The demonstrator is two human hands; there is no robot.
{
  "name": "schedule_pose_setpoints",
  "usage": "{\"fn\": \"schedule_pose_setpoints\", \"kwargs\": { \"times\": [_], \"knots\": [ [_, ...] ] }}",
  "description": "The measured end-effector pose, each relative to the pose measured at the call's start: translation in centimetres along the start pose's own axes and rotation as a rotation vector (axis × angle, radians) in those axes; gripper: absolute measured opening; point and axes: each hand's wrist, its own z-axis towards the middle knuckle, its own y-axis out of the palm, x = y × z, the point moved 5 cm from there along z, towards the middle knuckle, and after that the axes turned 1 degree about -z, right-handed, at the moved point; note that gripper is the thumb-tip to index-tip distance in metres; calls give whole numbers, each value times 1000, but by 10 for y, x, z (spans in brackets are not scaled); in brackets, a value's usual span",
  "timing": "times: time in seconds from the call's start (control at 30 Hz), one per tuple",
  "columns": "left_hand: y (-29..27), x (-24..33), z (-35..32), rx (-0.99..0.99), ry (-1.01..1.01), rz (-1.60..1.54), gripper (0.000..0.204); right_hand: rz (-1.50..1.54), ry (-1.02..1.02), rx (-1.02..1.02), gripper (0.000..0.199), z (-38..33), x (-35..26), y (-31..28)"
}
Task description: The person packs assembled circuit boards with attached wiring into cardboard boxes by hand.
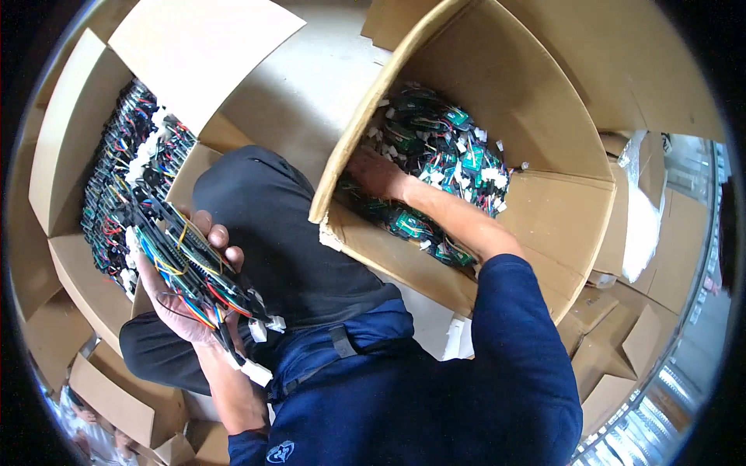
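My left hand [180, 317] is closed around a thick bundle of wire harnesses [186, 260] in many colours. Thin yellow bands cross the bundle, and white connectors dangle from its near end beside my lap. My right hand [378, 175] reaches down into a deep cardboard box [540, 93] at the right. It touches a loose heap of green circuit boards with wires and white plugs [466, 159]. Shadow and the heap hide the right fingers, so what they hold, if anything, does not show.
Beyond my left hand, an open carton [66, 155] holds dense rows of similar wired bundles [116, 175], its pale flap [202, 54] spread outward. My bent knee [249, 182] lies between the boxes. More cartons [116, 388] stand lower left, where another person [97, 431] partly shows.
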Motion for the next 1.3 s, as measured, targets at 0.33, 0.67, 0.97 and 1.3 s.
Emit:
{"fn": "schedule_pose_setpoints", "kwargs": {
  "times": [0.33, 0.67, 0.97, 1.3],
  "knots": [
    [-8, -1, -3, -53, -23, -153, 66, 532, 501, 142, 32, -48, 40, 5],
    [-9, -1, -18, 100, 4, -40, 64, 132, 320, -51, 100, 19, -16, 8],
    [2, -7, -8, -92, -22, -257, 69, 913, 830, 394, 61, -73, 40, -114],
    [68, -83, 34, -75, -287, -225, 75, 1190, 822, 758, 53, -127, -1, -343]
  ]
}}
